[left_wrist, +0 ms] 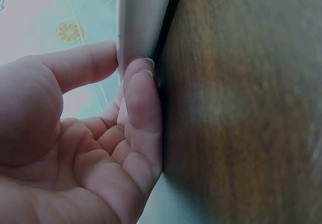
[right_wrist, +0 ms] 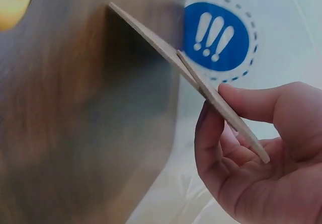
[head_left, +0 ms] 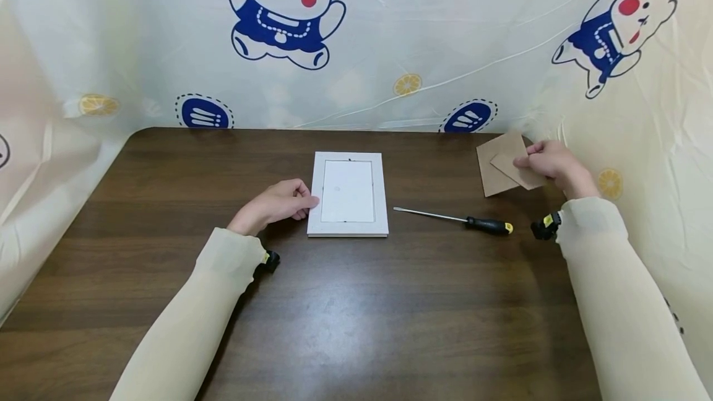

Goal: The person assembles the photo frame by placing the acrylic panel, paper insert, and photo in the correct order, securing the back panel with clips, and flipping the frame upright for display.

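Note:
A white picture frame (head_left: 314, 194) lies on the table, a white panel (head_left: 348, 194) inside its border. At its left edge, my left hand (head_left: 283, 201) grips the frame, thumb on the top face. The left wrist view has the fingertips (left_wrist: 143, 90) curled against the frame's side (left_wrist: 138, 20). Over the far right of the table, my right hand (head_left: 554, 164) pinches two thin brown boards, a larger one (head_left: 492, 175) and a smaller one (head_left: 515, 169) overlapping it. Seen edge-on in the right wrist view, the boards (right_wrist: 156, 43) sit tilted between thumb and fingers.
Between the frame and my right forearm lies a screwdriver (head_left: 487, 225) with a black and yellow handle, its tip toward the frame. A printed cloth (head_left: 379, 36) hangs behind the brown wooden table (head_left: 312, 302) and along its sides.

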{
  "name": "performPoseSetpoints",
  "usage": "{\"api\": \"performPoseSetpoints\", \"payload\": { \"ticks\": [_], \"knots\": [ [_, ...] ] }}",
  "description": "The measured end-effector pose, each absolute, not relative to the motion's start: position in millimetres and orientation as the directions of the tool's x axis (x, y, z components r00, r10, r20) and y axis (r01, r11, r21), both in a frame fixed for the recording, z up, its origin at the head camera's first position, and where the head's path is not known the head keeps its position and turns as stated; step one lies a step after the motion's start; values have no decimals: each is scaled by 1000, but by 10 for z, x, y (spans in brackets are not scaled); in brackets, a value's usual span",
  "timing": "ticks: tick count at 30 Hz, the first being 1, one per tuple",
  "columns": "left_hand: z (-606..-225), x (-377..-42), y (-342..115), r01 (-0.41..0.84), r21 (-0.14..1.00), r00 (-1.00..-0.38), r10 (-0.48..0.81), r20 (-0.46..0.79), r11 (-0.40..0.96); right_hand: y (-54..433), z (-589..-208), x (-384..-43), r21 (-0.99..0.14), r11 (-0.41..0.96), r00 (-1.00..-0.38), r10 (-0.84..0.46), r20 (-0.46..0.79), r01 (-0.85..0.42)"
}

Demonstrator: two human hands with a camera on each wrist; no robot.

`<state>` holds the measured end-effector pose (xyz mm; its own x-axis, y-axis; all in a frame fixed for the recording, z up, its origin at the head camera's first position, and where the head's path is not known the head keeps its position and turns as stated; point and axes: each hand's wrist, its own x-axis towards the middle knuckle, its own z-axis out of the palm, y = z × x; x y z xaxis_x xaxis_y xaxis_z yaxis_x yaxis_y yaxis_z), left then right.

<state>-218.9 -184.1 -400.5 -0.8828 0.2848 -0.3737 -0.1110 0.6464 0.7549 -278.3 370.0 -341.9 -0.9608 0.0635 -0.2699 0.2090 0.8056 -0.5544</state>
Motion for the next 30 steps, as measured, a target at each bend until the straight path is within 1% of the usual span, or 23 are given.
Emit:
{"api": "performPoseSetpoints", "payload": {
  "ticks": [4,10,17,23,30],
  "knots": [
    [-3997,-2171,-1853,-117,751,-880,283,-382,649,3517,-3330,-2785,-568,806,-975,44,-219,164],
    [-4008,-2177,-1860,-113,756,-882,285,-374,645,3107,-3220,-2732,-640,760,-982,-10,-188,115],
    [-4017,-2201,-1843,-104,750,-881,289,-373,653,2541,-3238,-2623,-825,558,-986,-72,-149,84],
    [-4010,-2209,-1836,-108,757,-882,289,-371,644,2037,-3317,-2448,-900,426,-980,-123,-158,92],
    [-4006,-2210,-1841,-104,761,-884,291,-366,640,1467,-3592,-2313,-949,303,-981,-136,-138,91]
  ]
}}
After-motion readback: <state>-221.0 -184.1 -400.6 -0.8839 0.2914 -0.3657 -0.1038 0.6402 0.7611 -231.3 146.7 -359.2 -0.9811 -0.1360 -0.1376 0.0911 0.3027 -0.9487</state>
